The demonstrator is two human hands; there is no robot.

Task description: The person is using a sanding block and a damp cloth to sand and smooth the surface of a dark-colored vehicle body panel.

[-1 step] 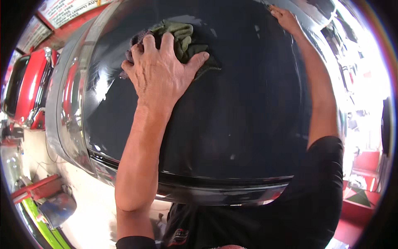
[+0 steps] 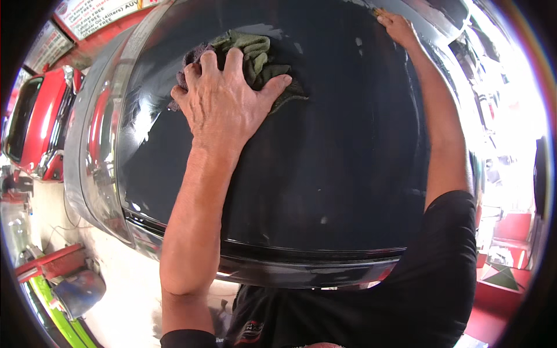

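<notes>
A dark, glossy car panel (image 2: 325, 156) with pale smears and small light spots spreads before me. On its left part lies a bunched green cloth (image 2: 252, 47), with a purplish-grey cloth (image 2: 188, 61) beside it. My left hand (image 2: 223, 104) presses down on both, fingers bent over them and thumb stretched to the right. At the far right of the panel, my right hand (image 2: 399, 29) is closed with its fingertips near the surface. Something small and yellowish-brown shows at those fingertips, too small to name.
A red car (image 2: 43, 122) stands at the left. Below it are a red metal piece (image 2: 52, 264), a dark bucket-like container (image 2: 81, 293) and a bright green vehicle part (image 2: 58, 316). Signboards (image 2: 87, 17) hang at the upper left. Red furniture (image 2: 510, 232) stands at the right.
My right forearm and sleeve have shifted slightly left, and my right hand sits a little lower. My left hand stays on the cloths, almost unmoved.
</notes>
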